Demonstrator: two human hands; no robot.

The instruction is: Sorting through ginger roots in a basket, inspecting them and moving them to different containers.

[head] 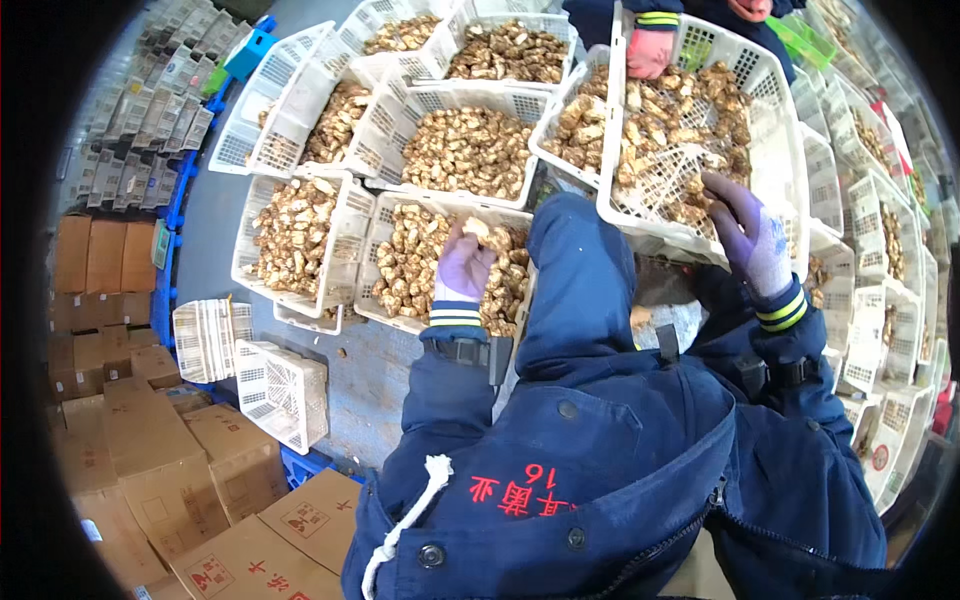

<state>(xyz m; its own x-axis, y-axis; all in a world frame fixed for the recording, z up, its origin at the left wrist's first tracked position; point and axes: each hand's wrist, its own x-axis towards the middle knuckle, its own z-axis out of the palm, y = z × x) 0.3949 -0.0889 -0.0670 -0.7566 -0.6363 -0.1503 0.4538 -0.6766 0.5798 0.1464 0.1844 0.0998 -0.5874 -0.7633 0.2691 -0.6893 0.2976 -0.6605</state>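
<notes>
My left hand [463,264], in a purple-and-white glove, is over a white plastic crate [405,321] filled with knobbly brown-and-cream produce pieces [405,262], perhaps mushrooms or tubers. A pale piece [478,228] is at its fingertips. My right hand [742,232], gloved the same way, reaches over the near right rim of a larger white crate [780,150]. Its fingers are spread just above the loose pieces [679,112] there, with nothing seen between them. Part of that crate's slatted floor [660,180] shows through.
Opposite me, a co-worker's gloved hand [649,54] reaches into the same large crate. More filled crates [465,154] stand ahead, with others [885,330] stacked at right. Two small white baskets [281,394] lie on the floor at left, beside cardboard boxes [150,480].
</notes>
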